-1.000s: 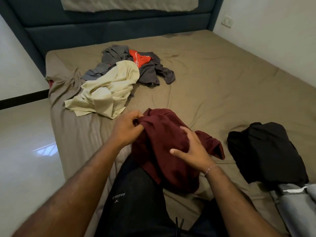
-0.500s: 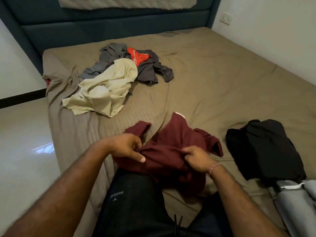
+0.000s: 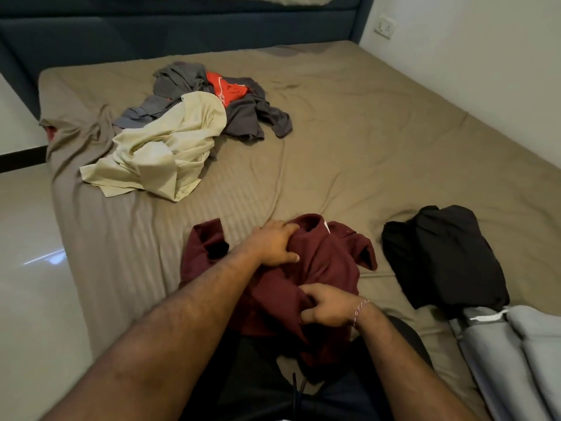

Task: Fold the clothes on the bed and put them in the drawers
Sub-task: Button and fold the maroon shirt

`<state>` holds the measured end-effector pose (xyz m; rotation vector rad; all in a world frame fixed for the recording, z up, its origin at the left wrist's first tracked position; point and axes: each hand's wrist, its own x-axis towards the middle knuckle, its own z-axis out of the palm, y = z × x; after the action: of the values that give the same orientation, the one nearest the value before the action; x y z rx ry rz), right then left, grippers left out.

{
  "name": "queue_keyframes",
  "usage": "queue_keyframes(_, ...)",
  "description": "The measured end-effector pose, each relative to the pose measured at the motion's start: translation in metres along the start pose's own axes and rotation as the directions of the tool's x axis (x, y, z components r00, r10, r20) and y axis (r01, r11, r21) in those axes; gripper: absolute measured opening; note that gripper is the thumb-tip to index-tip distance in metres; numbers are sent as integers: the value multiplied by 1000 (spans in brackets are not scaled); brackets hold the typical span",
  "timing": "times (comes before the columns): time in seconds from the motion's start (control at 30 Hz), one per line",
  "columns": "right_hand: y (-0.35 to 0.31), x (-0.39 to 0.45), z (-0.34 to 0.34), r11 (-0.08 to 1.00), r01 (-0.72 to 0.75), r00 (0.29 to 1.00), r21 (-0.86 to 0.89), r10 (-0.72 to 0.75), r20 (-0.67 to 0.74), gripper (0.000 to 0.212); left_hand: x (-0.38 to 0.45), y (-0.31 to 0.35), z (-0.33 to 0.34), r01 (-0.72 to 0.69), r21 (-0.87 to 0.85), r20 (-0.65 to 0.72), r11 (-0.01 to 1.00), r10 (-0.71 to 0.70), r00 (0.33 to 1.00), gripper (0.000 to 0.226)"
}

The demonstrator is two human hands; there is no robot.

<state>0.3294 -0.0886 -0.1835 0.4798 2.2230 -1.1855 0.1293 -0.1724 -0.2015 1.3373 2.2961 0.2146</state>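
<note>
A person is sitting at the edge of a wide bed [image 3: 364, 141] covered in a wrinkled olive-brown sheet, working on a crumpled maroon cotton shirt [image 3: 328, 262] that is lying on the sheet just in front of their lap, its lower part trailing over their dark shorts [image 3: 267, 390]. The left hand [image 3: 274, 246] is lying on the shirt near its collar, with the fingers [image 3: 288, 227] curled into the cloth and the thumb stretched out along it. The right hand [image 3: 326, 308], with a red-and-white thread bracelet [image 3: 359, 309] at the wrist, is gripping a bunched fold of the shirt lower down, its fingers pinching the fabric.

To the right of the shirt, a black garment [image 3: 443, 256] is sitting in a loose bundle, and beside it at the near right corner pale grey folded clothes [image 3: 522, 354] are lying. Farther up the bed, well apart from the hands, a rumpled cream shirt [image 3: 164, 150] is sprawling over a heap of dark grey clothes [image 3: 246, 113], with a bright orange-red garment [image 3: 226, 88] showing among them. A dark blue padded headboard [image 3: 182, 34] is standing behind, and a white wall socket [image 3: 385, 27] is showing on the right wall.
</note>
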Motion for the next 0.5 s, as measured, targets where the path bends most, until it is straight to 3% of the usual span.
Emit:
queue_keyframes(0.07, 6, -3, -6, 999, 20, 999, 34, -19, -49, 28, 3, 9, 8, -75, 8, 16, 997, 75, 997, 49)
queue_keyframes(0.13, 11, -4, -11, 990, 102, 969, 95, -77, -236, 17, -4, 8, 9, -174, -85, -107, 981, 164, 981, 17)
queue_keyframes(0.2, 15, -3, -21, 963, 192, 846, 189, -64, -530, 7, -15, 3, 4, -271, -193, -208, 943, 231, 951, 18)
queue_keyframes(0.27, 19, 2, -31, 959, 171, 641, 225, 65, -765, 15, -30, -2, -3, -329, -244, -225, 912, 277, 934, 18)
queue_keyframes(0.3, 19, 6, -37, 949, 149, 569, 277, 147, -809, 15, -38, -4, -6, -353, -232, -229, 907, 301, 926, 18)
queue_keyframes(0.33, 17, 10, -40, 912, 152, 543, 382, 246, -803, 11, -48, -6, -8, -373, -210, -232, 904, 325, 917, 19)
queue_keyframes(0.37, 12, 14, -42, 843, 179, 556, 506, 338, -759, 4, -56, -8, -9, -388, -161, -231, 908, 348, 909, 25)
queue_keyframes(0.43, -1, 23, -42, 725, 193, 633, 661, 423, -648, 35, -74, -7, -13, -399, 29, -202, 916, 397, 895, 46)
queue_keyframes(0.5, -16, 29, -39, 783, 163, 685, 601, 349, -640, 73, -86, 2, -15, -383, 234, -162, 894, 424, 891, 55)
